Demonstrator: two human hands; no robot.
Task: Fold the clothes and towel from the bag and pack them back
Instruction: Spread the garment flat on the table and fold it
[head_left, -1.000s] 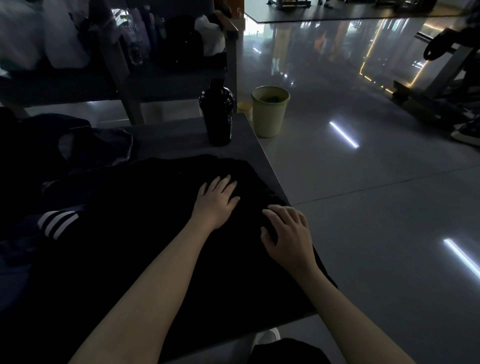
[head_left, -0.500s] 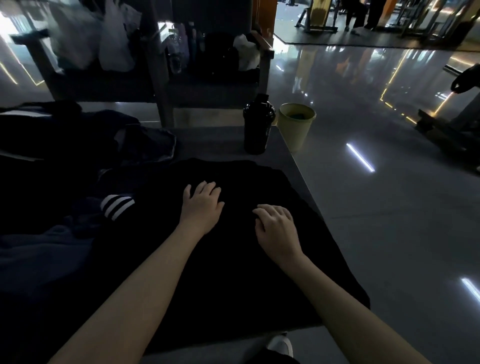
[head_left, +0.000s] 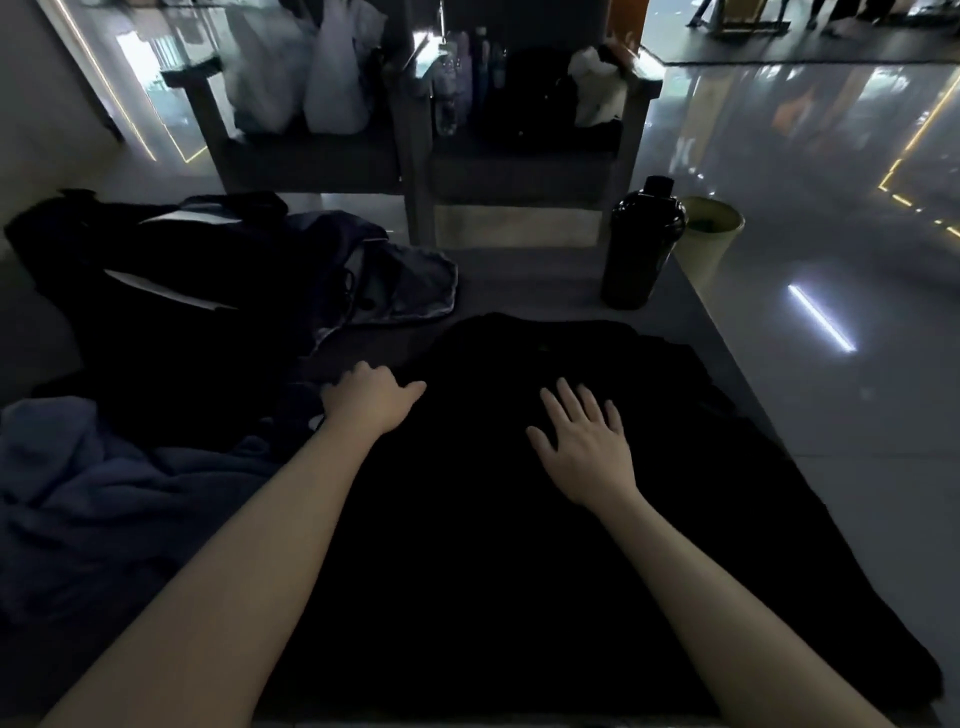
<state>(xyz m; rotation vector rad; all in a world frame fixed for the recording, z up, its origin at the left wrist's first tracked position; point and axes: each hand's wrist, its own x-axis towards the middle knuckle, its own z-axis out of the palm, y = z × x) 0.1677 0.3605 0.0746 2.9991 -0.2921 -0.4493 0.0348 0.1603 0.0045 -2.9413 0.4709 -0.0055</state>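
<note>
Pressing black garment (head_left: 498, 561), right hand (head_left: 584, 441) fingers spread flat, left hand (head_left: 370, 397) fingers curled at its edge, hold unclear.

Item 1: black fabric garment (head_left: 493, 519). It is spread flat across the near right part of the grey table (head_left: 519, 280). Its right edge hangs past the table edge.

Item 2: dark blue soft cloth (head_left: 104, 493), probably the towel. It lies crumpled and unfolded at the near left and touches the left side of the black fabric garment.

Item 3: dark soft bag (head_left: 156, 291). It sits slumped at the far left, behind the dark blue soft cloth.

Item 4: grey-blue fabric piece (head_left: 410, 280). It lies rumpled just beside the bag's right side. Whether it is part of the bag cannot be determined.
</note>
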